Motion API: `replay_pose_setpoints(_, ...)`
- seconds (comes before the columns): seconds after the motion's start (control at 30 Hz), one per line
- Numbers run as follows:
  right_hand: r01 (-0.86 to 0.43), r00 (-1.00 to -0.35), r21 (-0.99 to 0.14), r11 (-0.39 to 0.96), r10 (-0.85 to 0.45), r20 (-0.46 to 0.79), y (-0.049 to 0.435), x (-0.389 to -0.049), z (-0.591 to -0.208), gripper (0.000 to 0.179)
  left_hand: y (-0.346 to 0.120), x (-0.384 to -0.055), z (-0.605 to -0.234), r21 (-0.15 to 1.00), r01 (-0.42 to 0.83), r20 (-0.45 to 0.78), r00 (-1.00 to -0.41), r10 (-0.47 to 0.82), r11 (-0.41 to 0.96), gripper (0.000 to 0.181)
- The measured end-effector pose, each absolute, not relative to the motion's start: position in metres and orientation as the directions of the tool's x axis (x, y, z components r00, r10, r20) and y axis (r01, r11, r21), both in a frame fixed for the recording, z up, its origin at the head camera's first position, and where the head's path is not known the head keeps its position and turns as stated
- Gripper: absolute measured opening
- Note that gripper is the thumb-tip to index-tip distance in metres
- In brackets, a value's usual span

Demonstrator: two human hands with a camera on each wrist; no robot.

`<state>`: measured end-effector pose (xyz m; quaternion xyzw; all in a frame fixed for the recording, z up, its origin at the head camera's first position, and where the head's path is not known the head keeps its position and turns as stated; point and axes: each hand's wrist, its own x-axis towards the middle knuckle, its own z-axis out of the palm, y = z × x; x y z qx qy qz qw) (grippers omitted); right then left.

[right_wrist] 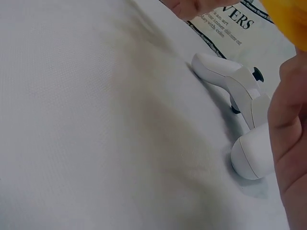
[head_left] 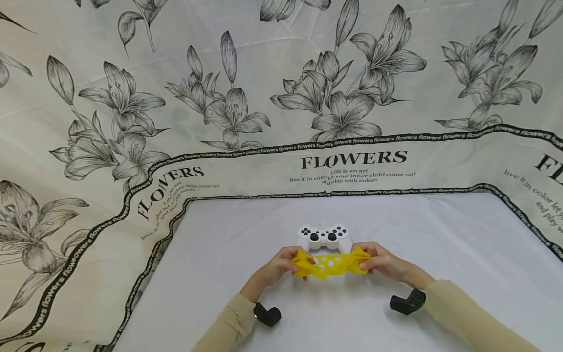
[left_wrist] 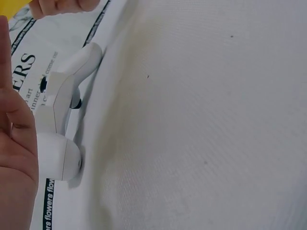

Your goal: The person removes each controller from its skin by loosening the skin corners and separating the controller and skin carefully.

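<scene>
A soft yellow controller cover (head_left: 332, 265) with several holes is stretched between both hands above the table, in the head view. My left hand (head_left: 281, 264) pinches its left end, and my right hand (head_left: 381, 260) grips the right end. Just behind the cover lies a white game controller (head_left: 323, 236) with black thumbsticks, its near part partly hidden by the cover. Each wrist view shows the controller's white grips (left_wrist: 62, 153) resting on the cloth. Only an edge of the yellow cover (right_wrist: 290, 21) appears in the right wrist view.
White cloth (head_left: 246, 230) covers the table. A flower-printed curtain (head_left: 272, 173) rises along the back and sides. Black wrist-worn devices (head_left: 267, 314) sit at both cuffs.
</scene>
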<state>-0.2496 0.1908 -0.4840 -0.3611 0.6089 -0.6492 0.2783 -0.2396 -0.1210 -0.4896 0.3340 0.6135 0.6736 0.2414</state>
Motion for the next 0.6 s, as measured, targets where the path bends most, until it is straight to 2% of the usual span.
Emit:
replay_pose_setpoints(0.2,-0.097,-0.567,-0.992,-0.085,-0.814,0.125,0.1889,-0.2488,-0.4822,0.019,-0.1226,-0.2389,-0.4911,0.988,0.076,0.147,-0.705,0.694,-0.131,0.041)
replay_pose_setpoints(0.37,-0.113,-0.551,-0.991,-0.065,-0.826,0.117,0.1876,-0.2481,-0.479,0.013,-0.1234,-0.2372,-0.4906,0.989,0.056,0.136,-0.704,0.697,-0.137,0.041)
replay_pose_setpoints(0.6,-0.102,-0.514,-0.994,-0.025,-0.855,0.074,0.1885,-0.2496,-0.4759,0.018,-0.1245,-0.236,-0.4914,0.994,0.043,0.1,-0.712,0.695,-0.099,0.043)
